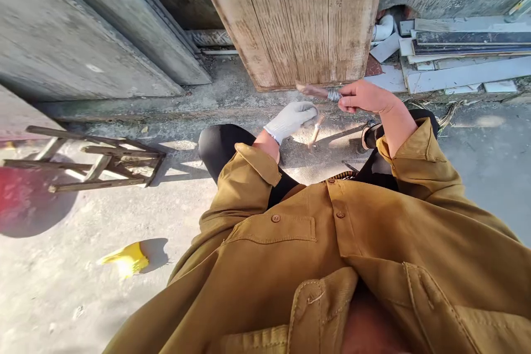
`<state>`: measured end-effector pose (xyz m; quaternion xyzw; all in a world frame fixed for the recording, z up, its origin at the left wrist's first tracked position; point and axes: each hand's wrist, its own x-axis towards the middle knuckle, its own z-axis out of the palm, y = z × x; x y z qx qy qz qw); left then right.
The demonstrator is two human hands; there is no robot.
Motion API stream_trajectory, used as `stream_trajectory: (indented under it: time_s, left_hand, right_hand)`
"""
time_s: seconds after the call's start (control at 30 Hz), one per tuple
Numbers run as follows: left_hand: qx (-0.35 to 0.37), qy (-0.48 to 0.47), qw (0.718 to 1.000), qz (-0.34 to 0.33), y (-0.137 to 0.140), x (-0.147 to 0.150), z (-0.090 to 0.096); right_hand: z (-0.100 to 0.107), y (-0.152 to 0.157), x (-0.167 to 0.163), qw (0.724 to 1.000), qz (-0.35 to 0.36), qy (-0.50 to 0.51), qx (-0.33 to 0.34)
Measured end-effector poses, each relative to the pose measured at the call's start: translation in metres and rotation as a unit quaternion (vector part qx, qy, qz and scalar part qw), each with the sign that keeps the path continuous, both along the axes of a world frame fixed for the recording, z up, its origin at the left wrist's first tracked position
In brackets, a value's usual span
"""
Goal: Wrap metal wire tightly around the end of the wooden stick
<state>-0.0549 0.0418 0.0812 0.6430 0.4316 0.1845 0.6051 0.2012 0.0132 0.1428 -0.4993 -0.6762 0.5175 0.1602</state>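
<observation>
My left hand [293, 120] wears a white knitted glove, and its fingers are curled closed. Just beyond its fingertips shows a thin light-brown stick [316, 134] with a pale band; whether the glove grips it or it lies on the ground behind, I cannot tell. My bare right hand [367, 97] is closed on a short wooden stick wound with silver wire [333, 95]. The stick's rough bare end [311, 90] points left, above the gloved hand. Both hands are in front of my knees, close to the lower edge of an upright plank panel [307, 22].
Grey boards [103, 27] lean at the left. A wooden stool frame [103, 160] lies on its side there, near a blurred red object [20, 193]. Yellow cloth-like material [128, 259] lies on the concrete. Scrap boards [464, 61] and a white pipe elbow [384, 27] are at the right.
</observation>
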Motion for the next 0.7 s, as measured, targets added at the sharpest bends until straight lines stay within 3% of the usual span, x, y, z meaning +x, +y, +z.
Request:
stream_trajectory:
  time_s: [0.13, 0.23, 0.33, 0.4, 0.53, 0.6, 0.7]
  left_hand:
    - [-0.021, 0.006, 0.999, -0.035, -0.028, 0.004, 0.003]
    - [0.033, 0.035, 0.997, -0.052, -0.041, 0.002, 0.008]
    - [0.123, 0.071, 0.984, -0.104, -0.046, -0.002, 0.017]
    - [0.171, 0.089, 0.97, -0.147, -0.047, -0.002, 0.024]
    - [0.196, 0.113, 0.956, -0.187, -0.04, -0.002, 0.033]
    - [0.198, 0.129, 0.957, -0.17, -0.029, -0.008, 0.034]
    - [0.198, 0.149, 0.959, -0.14, -0.006, -0.022, 0.031]
  right_hand:
    - [0.004, -0.01, -0.005, 0.985, -0.156, 0.048, 0.048]
    - [0.001, -0.007, -0.006, 0.977, -0.197, 0.018, 0.073]
    - [-0.006, 0.0, -0.005, 0.972, -0.199, -0.096, 0.077]
    - [-0.012, 0.003, -0.006, 0.964, -0.152, -0.2, 0.086]
    - [-0.018, 0.001, -0.018, 0.933, 0.02, -0.354, 0.057]
    - [-0.018, -0.002, -0.023, 0.928, 0.101, -0.359, -0.009]
    - [-0.012, -0.005, -0.023, 0.932, 0.21, -0.279, -0.099]
